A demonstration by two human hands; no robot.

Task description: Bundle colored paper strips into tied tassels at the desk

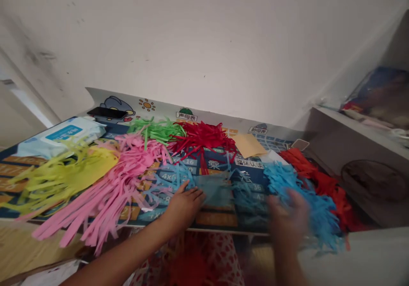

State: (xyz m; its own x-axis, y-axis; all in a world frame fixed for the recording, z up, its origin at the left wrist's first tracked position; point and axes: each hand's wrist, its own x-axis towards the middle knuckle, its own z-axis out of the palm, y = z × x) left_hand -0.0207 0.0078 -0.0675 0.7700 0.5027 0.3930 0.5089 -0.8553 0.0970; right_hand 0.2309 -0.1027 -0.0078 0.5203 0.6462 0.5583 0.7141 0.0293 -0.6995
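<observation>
My left hand point(184, 205) lies fairly flat, fingers stretched out, at the left side of a sheet of blue tissue paper point(217, 188) with fringed ends. Loose blue strips fan out on both sides of that sheet. Smeared by motion, my right hand point(289, 218) is over the near left side of a brighter blue fringe pile point(303, 192). Whether its fingers grip any strips cannot be made out. Pink fringe point(124, 171) spreads to the left of my left hand, and yellow fringe point(76, 171) lies beyond it.
Green fringe point(159, 130), dark red fringe point(204, 139) and a tan paper piece point(249, 145) lie toward the wall. Orange-red fringe point(322, 183) runs along a grey box point(361, 166) at right. A wipes pack point(64, 134) and a black phone point(108, 113) are at left.
</observation>
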